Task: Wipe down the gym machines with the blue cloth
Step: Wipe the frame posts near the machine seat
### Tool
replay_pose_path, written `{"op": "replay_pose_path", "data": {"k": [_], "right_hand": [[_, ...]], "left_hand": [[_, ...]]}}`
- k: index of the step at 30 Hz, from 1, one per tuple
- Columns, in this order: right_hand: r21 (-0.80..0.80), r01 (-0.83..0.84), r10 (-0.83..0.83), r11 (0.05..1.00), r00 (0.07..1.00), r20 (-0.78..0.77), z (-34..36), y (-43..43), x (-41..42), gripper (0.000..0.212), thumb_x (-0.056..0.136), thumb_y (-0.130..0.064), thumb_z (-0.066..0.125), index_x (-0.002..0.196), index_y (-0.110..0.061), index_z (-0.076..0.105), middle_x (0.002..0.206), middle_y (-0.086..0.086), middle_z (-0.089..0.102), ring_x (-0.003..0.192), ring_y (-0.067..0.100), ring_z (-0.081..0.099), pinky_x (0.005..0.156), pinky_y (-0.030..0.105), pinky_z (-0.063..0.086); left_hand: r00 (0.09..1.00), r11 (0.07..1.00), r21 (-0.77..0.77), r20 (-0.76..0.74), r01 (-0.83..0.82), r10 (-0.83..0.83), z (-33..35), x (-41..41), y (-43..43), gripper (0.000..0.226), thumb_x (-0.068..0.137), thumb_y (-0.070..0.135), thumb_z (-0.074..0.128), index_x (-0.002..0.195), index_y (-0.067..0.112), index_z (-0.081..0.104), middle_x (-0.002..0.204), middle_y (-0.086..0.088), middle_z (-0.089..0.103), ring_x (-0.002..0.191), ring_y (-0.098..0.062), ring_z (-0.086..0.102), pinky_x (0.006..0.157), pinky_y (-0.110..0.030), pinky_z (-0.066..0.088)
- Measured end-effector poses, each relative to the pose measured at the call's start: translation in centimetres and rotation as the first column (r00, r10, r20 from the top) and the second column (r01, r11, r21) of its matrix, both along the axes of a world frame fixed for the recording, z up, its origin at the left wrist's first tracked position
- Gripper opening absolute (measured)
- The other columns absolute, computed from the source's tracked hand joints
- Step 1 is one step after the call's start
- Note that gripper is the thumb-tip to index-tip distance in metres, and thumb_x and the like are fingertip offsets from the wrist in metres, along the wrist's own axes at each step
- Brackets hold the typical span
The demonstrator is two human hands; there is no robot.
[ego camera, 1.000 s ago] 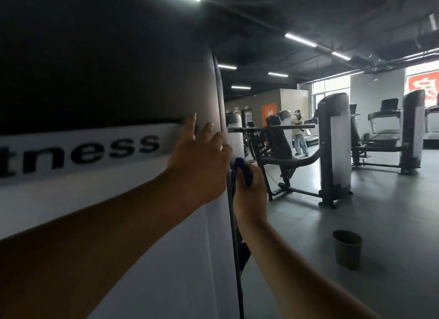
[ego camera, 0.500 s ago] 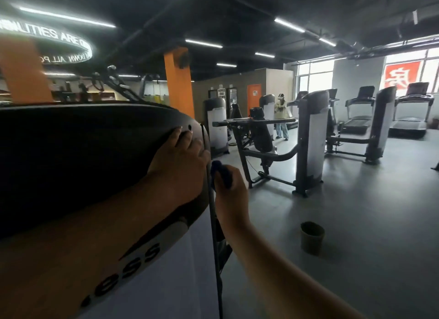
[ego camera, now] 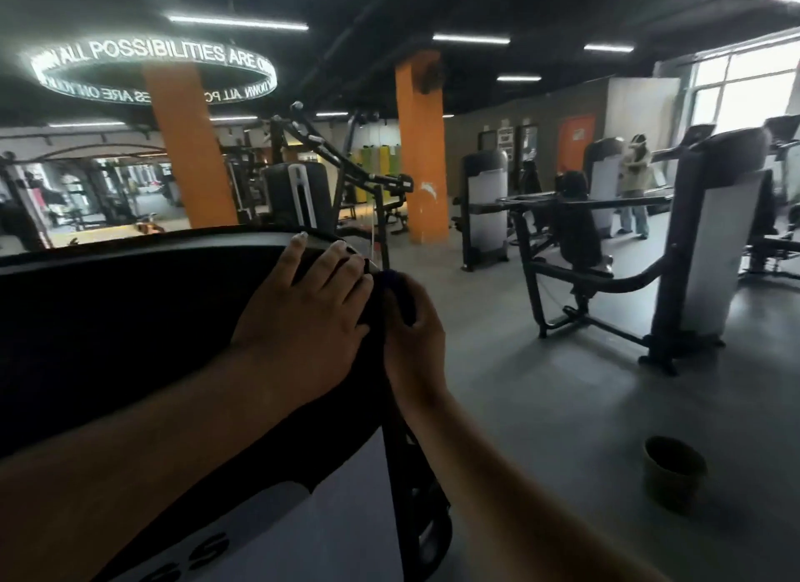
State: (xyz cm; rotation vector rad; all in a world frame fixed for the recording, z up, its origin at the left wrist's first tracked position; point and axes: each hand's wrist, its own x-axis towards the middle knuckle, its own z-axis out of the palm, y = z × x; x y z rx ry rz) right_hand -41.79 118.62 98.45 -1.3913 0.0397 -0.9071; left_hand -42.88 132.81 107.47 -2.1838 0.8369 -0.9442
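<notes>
An orange pillar (ego camera: 422, 148) stands mid-hall in a gym, rising from a grey floor (ego camera: 562, 408) to a dark ceiling. Left of it stands a second orange pillar (ego camera: 190, 148). Higher and further left hangs a glowing ring sign (ego camera: 151, 72) reading "ALL POSSIBILITIES ARE". White strip lights (ego camera: 471, 39) run beside the pillar's top. Right of the pillar are an orange door (ego camera: 575, 142), a standing person (ego camera: 634, 183) in a pale top, and bright windows (ego camera: 744, 87). Well to its lower right, a dark round bucket (ego camera: 673, 473) sits on the floor.

I see blue cloth (ego camera: 401, 283) mostly buried in right hand (ego camera: 415, 343) (only dark tuft shows); lettering (ego camera: 203, 553) on machine (ego camera: 130, 321) cut off by bottom edge.
</notes>
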Motion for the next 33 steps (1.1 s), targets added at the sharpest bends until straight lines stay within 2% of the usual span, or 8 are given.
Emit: {"op": "replay_pose_path", "data": {"k": [2,6,13,17,21,25,29,33], "right_hand": [[0.024,-0.119,0.118,0.993,0.992,0.038,-0.3,-0.7,1.1,0.029,0.112,-0.029,0.06,0.139,-0.037,0.067,0.131,-0.018,0.073,0.125,0.001,0.066,0.11,0.034,0.054],[-0.031,-0.195,0.196,0.98,0.981,0.016,-4.5,-1.3,1.3,0.041,0.115,-0.022,0.055,0.154,-0.034,0.056,0.148,-0.016,0.062,0.141,0.008,0.057,0.12,0.041,0.047],[0.031,-0.342,0.342,0.939,0.94,0.011,-0.4,-4.2,3.4,0.032,0.113,-0.021,0.058,0.141,-0.035,0.066,0.132,-0.015,0.074,0.127,0.004,0.067,0.114,0.041,0.053],[0.023,-0.353,0.354,0.935,0.934,-0.052,-4.6,-3.4,1.1,0.037,0.114,-0.023,0.056,0.148,-0.037,0.061,0.14,-0.017,0.069,0.135,0.005,0.062,0.118,0.043,0.05],[0.083,-0.378,0.385,0.922,0.919,-0.088,-3.8,-4.1,1.7,0.029,0.114,-0.029,0.057,0.14,-0.038,0.067,0.129,-0.017,0.074,0.124,0.003,0.068,0.113,0.044,0.054],[0.073,-0.488,0.488,0.87,0.872,0.019,0.4,-5.2,4.9,0.029,0.114,-0.022,0.057,0.136,-0.036,0.068,0.126,-0.018,0.075,0.123,0.001,0.068,0.105,0.026,0.055],[-0.011,-0.62,0.618,0.784,0.78,0.096,-3.3,-5.8,6.2,0.041,0.116,-0.016,0.05,0.155,-0.025,0.055,0.154,-0.004,0.061,0.148,0.018,0.053,0.124,0.05,0.041],[-0.111,-0.741,0.75,0.662,0.656,0.09,-3.8,-8.0,9.0,0.045,0.115,-0.018,0.05,0.16,-0.023,0.05,0.164,-0.003,0.052,0.156,0.022,0.044,0.128,0.056,0.035]], "left_hand": [[0.999,0.999,-0.01,0.017,-0.042,0.042,-0.2,0.5,-1.4,0.072,0.113,0.053,0.013,0.175,0.017,0.011,0.183,-0.011,0.009,0.169,-0.034,0.004,0.132,-0.067,-0.002],[0.994,0.995,-0.03,0.051,-0.095,0.096,-1.4,0.8,-2.6,0.075,0.115,0.053,0.022,0.173,0.008,0.017,0.18,-0.021,0.018,0.166,-0.043,0.014,0.13,-0.07,0.004],[0.986,0.982,-0.123,0.068,-0.145,0.154,-3.0,0.5,-3.9,0.072,0.116,0.048,0.025,0.173,0.005,0.018,0.179,-0.021,0.021,0.166,-0.042,0.02,0.131,-0.071,0.005],[0.979,0.969,-0.154,0.04,-0.194,0.202,-3.5,0.3,-4.7,0.071,0.114,0.052,0.026,0.174,0.014,0.02,0.179,-0.02,0.022,0.166,-0.043,0.016,0.13,-0.071,0.004],[0.973,0.958,-0.194,0.06,-0.21,0.225,-3.6,0.6,-5.2,0.065,0.116,0.05,0.028,0.173,0.019,0.027,0.176,-0.018,0.028,0.163,-0.045,0.022,0.13,-0.072,0.007],[0.959,0.941,-0.24,0.096,-0.238,0.267,-4.6,1.0,-5.7,0.068,0.115,0.05,0.031,0.174,0.017,0.025,0.177,-0.018,0.028,0.165,-0.044,0.022,0.131,-0.072,0.006],[0.929,0.908,-0.272,0.1,-0.319,0.356,-5.8,0.7,-7.0,0.074,0.114,0.059,0.031,0.176,0.023,0.014,0.183,-0.012,0.011,0.168,-0.04,0.011,0.13,-0.074,0.006],[0.882,0.838,-0.367,0.085,-0.405,0.463,-6.7,0.9,-10.4,0.069,0.113,0.053,0.039,0.174,0.024,0.026,0.182,-0.006,0.018,0.169,-0.033,0.013,0.127,-0.078,0.006]]}}
